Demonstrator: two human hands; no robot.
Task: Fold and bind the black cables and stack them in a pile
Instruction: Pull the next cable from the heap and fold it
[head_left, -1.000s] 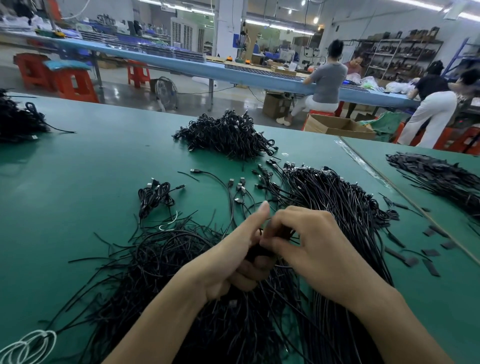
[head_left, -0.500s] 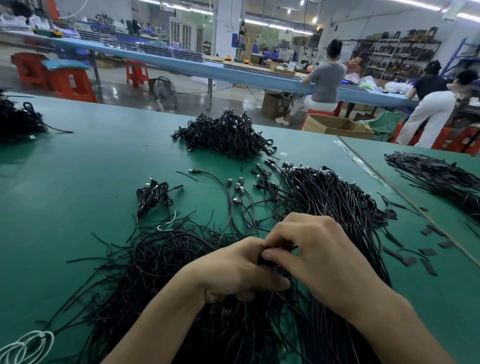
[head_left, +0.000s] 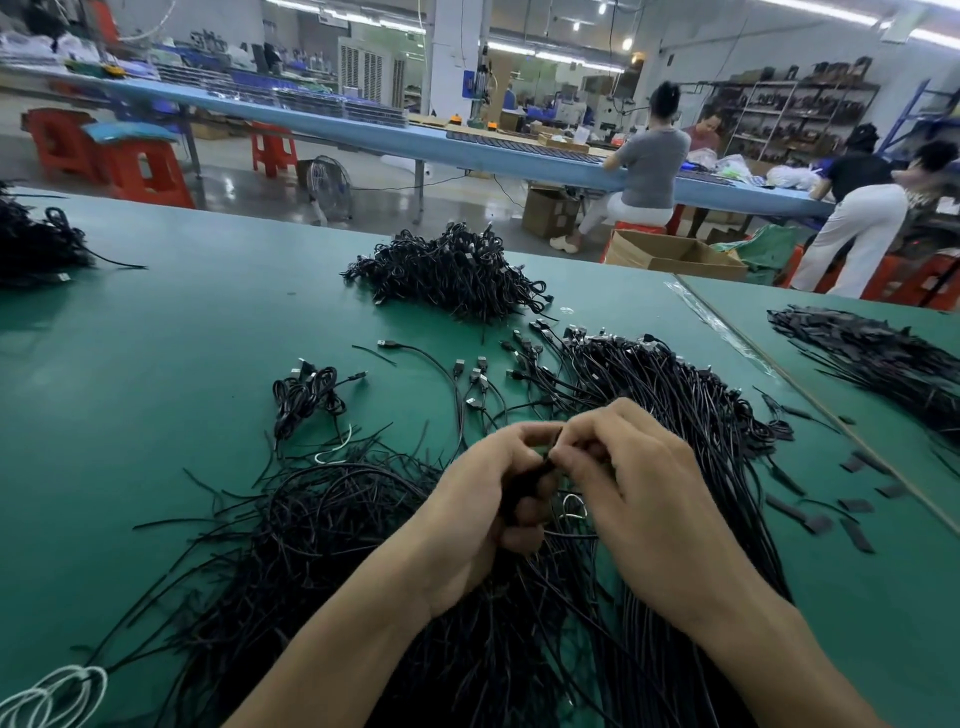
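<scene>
A: Status on the hands?
B: Left hand (head_left: 483, 506) has its grip closed around a folded black cable bundle (head_left: 522, 493), fist-style, so the loops can't spring open. Right hand (head_left: 639, 499) is pinched shut at the top of that same bundle, fingertips (head_left: 563, 457) touching the left thumb. Looks like the tie is being twisted on; the tie itself is hidden.
A: Where is it relative to stock?
B: Held just above the loose cables (head_left: 675, 415) fanned out mid-surface, connectors pointing to the far edge, probably so single ends are easy to pick.
A: Finished ones?
B: Big pile of bound bundles (head_left: 452, 273) near the far edge of the green surface (head_left: 182, 322). One small bundle (head_left: 304, 395) sits apart, left of centre.
A: Progress?
B: My read: binding step, stacking not yet done. Lots of loose stock left.
</scene>
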